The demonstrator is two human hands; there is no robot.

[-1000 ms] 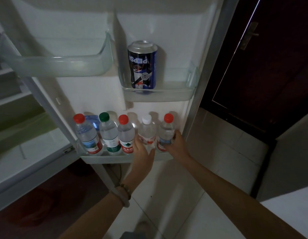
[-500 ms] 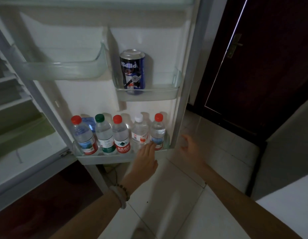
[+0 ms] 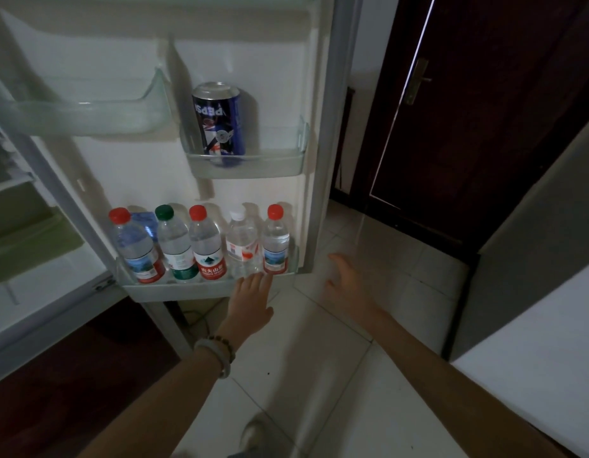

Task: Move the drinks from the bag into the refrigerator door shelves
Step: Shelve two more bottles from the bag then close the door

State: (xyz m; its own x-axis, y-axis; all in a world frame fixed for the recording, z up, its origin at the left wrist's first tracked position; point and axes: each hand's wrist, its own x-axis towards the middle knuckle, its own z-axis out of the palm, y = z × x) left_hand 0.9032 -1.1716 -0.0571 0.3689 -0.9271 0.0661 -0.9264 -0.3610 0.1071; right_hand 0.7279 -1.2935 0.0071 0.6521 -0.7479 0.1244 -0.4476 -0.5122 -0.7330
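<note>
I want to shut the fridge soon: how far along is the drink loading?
Looks nearly done. Five clear plastic water bottles stand in the bottom door shelf, and a blue Pepsi can stands in the small shelf above. The left hand and right hand are both empty. The bag is out of view, so leftovers can't be ruled out.

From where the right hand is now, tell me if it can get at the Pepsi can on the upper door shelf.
Probably yes. The right hand is empty and open, just off the door's edge, and the Pepsi can stands alone on the small shelf with free space to its right. Nothing blocks the way up.
</note>
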